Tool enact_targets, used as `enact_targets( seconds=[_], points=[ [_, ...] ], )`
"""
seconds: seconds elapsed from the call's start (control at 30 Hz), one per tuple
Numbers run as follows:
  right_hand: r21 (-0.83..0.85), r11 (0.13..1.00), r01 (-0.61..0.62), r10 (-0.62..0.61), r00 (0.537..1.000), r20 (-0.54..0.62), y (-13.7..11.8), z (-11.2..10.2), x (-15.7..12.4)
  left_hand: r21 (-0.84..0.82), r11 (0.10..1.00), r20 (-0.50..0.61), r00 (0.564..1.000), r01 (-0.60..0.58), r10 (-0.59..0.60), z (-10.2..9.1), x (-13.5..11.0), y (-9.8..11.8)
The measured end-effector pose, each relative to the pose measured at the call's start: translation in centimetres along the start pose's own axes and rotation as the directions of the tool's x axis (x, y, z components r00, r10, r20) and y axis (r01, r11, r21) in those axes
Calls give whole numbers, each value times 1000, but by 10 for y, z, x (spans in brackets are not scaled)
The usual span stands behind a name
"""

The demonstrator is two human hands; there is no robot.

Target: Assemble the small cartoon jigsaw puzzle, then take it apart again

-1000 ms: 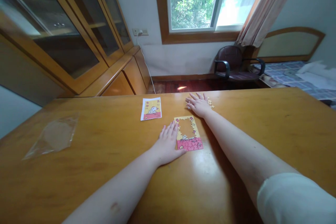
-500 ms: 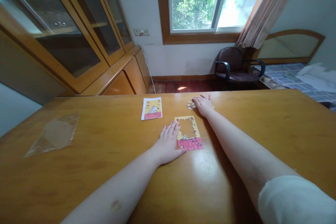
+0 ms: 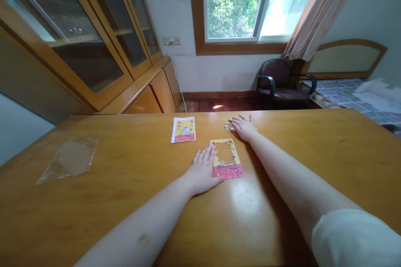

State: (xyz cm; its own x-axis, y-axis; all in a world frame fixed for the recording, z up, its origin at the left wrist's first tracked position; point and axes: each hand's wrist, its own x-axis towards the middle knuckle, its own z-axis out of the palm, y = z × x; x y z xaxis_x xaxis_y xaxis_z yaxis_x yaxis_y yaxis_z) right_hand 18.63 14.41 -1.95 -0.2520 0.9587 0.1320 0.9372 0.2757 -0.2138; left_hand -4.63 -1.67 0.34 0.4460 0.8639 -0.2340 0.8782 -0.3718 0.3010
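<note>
Puzzle [image 3: 228, 171], middle unfilled, on worktop [image 3: 134, 167]; our left hand [image 3: 203, 172] flat at its left edge, right hand [image 3: 245, 127] over far pieces [image 3: 228, 126], both fingers-spread. Probably sorting; next calls for pinching one.

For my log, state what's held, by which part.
Left hand holds nothing, lying flat against the puzzle; right hand, over loose pieces: cannot be told.

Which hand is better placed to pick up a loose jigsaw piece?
Probably the right hand: it lies over the small pale loose jigsaw pieces, whereas the left hand rests at the left edge of the rectangular pink-and-yellow jigsaw.
</note>
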Motion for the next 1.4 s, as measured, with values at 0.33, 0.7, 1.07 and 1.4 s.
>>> enact_targets(
  seconds=[0.33, 0.7, 1.07, 1.4],
  points=[
    [25, 997, -67, 70, 992, -105, 1, -4, -49, -2, 1000, -17, 1000, -13, 13, 2, 0, -2],
    [79, 987, -137, 141, 989, -42, -28, -20, -95, 5, 1000, -22, 1000, -4, 4, 3, 0, -3],
    [-77, 994, -73, 66, 994, -88, -12, -17, -90, 6, 1000, -1, 1000, 5, -5, -1, -5, -1],
    [-81, 989, -123, 130, 988, 88, -23, -33, -99, 3, 1000, -20, 1000, -8, 8, 2, -5, -4]
  ],
)
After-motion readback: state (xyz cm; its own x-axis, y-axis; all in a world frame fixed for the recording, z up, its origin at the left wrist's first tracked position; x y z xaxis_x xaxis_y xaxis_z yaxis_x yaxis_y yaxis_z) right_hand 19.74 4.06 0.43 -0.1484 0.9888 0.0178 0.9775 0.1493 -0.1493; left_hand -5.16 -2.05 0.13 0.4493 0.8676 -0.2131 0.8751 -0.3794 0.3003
